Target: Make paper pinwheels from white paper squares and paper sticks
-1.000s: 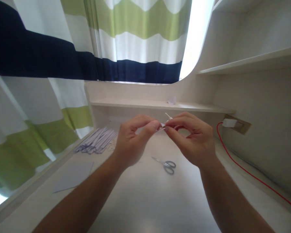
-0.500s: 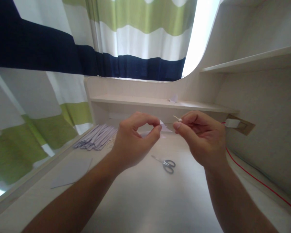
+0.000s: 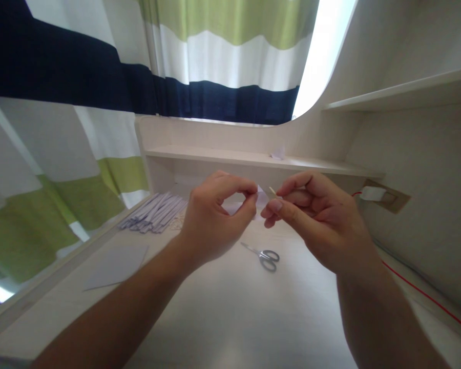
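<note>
My left hand pinches a small folded piece of pale paper between thumb and forefinger, held up above the desk. My right hand is close beside it, fingers closed on a thin light stick whose tip pokes out toward the paper. Both hands meet at the middle of the view. Most of the paper piece is hidden behind my fingers.
Small scissors lie on the white desk below my hands. A pile of paper strips and a flat sheet lie at the left. A red cable runs from a wall plug. A paper scrap sits on the shelf.
My right hand pulled away to the right with the stick, then came back close to the left hand and the paper. The view tilted slightly.
</note>
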A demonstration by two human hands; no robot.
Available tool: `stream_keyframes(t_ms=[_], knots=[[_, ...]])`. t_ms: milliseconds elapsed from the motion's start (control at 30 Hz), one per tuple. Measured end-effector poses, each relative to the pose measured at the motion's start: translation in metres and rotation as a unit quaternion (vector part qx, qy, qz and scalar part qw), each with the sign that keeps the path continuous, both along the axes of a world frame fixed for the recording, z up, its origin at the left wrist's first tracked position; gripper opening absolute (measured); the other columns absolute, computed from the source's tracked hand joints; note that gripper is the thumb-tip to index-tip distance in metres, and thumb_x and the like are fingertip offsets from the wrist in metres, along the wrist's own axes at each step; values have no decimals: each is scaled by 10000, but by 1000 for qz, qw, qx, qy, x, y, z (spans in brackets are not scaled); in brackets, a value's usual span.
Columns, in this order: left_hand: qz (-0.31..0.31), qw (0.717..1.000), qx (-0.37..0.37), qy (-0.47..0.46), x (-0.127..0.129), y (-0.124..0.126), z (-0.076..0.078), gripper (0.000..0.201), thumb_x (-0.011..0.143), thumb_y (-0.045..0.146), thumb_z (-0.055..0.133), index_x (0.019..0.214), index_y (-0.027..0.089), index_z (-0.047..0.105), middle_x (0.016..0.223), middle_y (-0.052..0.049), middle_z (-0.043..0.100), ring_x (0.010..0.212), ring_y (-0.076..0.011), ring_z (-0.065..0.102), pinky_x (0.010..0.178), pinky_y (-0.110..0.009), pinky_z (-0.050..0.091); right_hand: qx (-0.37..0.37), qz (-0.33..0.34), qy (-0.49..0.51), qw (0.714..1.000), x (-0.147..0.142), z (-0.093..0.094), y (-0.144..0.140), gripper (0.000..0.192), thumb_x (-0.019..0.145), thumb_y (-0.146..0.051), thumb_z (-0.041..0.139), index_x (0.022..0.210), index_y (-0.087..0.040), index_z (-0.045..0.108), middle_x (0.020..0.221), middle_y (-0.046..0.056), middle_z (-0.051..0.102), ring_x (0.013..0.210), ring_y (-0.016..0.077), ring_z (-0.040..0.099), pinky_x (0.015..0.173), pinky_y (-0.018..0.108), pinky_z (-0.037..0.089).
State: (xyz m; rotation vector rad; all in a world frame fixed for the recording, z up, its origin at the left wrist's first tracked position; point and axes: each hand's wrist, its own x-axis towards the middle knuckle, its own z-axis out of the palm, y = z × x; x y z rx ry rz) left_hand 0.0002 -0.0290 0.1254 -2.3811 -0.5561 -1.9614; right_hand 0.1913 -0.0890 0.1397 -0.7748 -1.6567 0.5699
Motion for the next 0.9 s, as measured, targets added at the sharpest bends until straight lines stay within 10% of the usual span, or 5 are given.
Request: stream_keyframes(t_ms=[900], knots=[[-14, 1000, 1, 2, 4, -5, -5, 195, 860, 67, 733, 964, 231, 755, 886, 15, 795, 796, -151, 736, 784, -299, 618, 0, -15, -33, 999, 1, -3, 5, 193, 933, -368, 820, 902, -267, 657, 795, 2, 769, 658, 203, 743, 568, 331, 616]])
